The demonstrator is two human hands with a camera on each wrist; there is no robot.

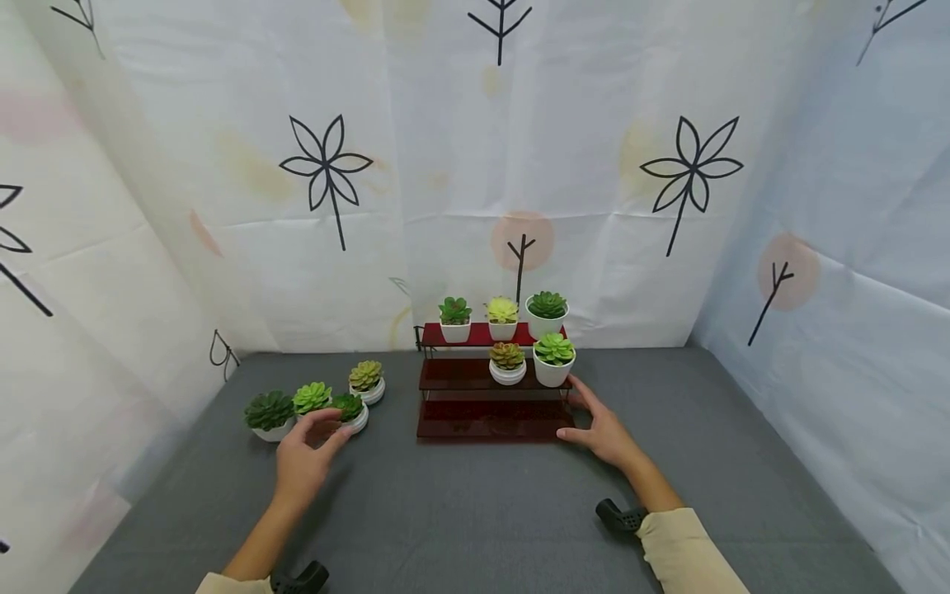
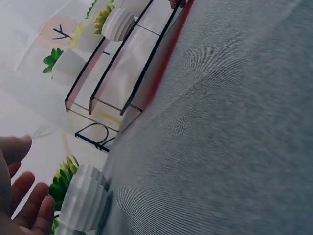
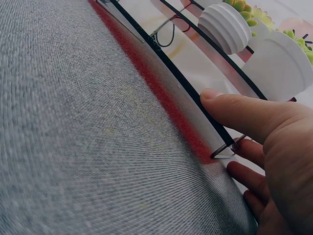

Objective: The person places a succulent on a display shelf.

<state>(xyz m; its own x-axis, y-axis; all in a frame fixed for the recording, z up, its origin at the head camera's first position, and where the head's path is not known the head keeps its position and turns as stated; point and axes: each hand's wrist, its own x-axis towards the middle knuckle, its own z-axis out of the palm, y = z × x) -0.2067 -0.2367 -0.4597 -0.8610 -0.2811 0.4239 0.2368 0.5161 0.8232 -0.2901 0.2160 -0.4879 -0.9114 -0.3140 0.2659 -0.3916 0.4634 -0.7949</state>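
Observation:
My right hand (image 1: 610, 437) holds the right end of a dark red three-tier display shelf (image 1: 475, 421). Its thumb (image 3: 230, 105) lies on the front edge of the bottom tier while the fingers reach round the wire leg. On the left, my left hand (image 1: 300, 466) hovers at a small dark green succulent (image 1: 347, 405) in a white ribbed pot (image 2: 85, 200). Thumb and fingers are apart there, with nothing held. Close beside it stand a bright green succulent (image 1: 312, 397), a larger dark green one (image 1: 270, 410) and an olive-yellow one (image 1: 366, 375).
Potted succulents stand on the shelf: a green one (image 1: 455, 311), a yellow one (image 1: 502, 310) and a dark green one (image 1: 547, 305) on top. A reddish one (image 1: 508, 355) and a bright green one (image 1: 554, 350) occupy the middle tier. Patterned cloth (image 1: 475, 148) encloses the grey table (image 1: 475, 520).

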